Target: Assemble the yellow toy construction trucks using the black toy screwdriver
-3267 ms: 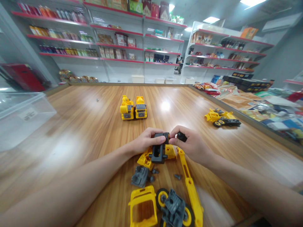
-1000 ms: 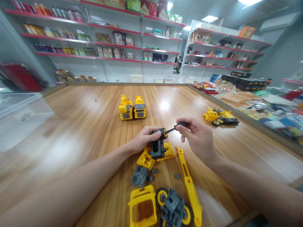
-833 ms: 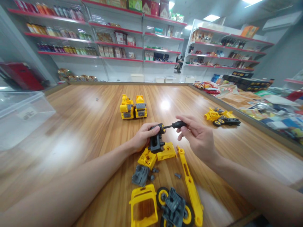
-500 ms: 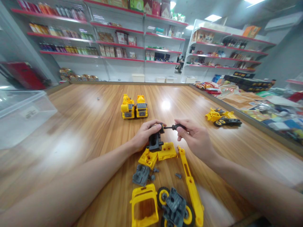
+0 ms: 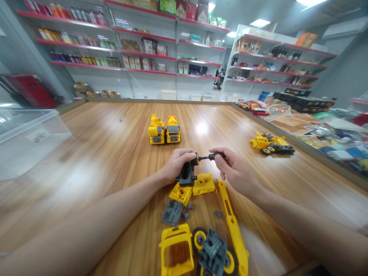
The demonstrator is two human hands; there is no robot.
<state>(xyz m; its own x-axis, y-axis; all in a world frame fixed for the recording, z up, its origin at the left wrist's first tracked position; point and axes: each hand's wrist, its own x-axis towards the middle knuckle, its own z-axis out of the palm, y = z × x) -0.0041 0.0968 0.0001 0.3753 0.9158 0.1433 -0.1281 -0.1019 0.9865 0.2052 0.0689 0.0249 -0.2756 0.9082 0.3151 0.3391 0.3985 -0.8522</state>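
Note:
My left hand [image 5: 176, 165] is closed on a dark grey toy chassis piece [image 5: 187, 175] with a yellow-hubbed wheel at its top, held just above the wooden table [image 5: 100, 153]. My right hand [image 5: 234, 170] pinches a small black screwdriver [image 5: 211, 156] whose tip meets the wheel hub. Below the hands lie loose toy parts: two yellow panels [image 5: 195, 186], a grey block [image 5: 171, 212], a small grey screw [image 5: 217, 214], a long yellow boom arm [image 5: 232, 226], a yellow cab frame [image 5: 176, 249] and a grey wheel assembly [image 5: 214, 253].
Two assembled yellow toy trucks [image 5: 164, 131] stand side by side at mid-table. Another yellow toy vehicle [image 5: 271, 143] sits at the right. A clear plastic bin [image 5: 28, 134] is at the left edge. Packaged goods cover a right-hand counter [image 5: 324, 134]; store shelves [image 5: 143, 50] line the back.
My right hand drew the screwdriver back from the chassis, then brought its tip against the wheel hub. My left hand raised and tilted the grey piece slightly.

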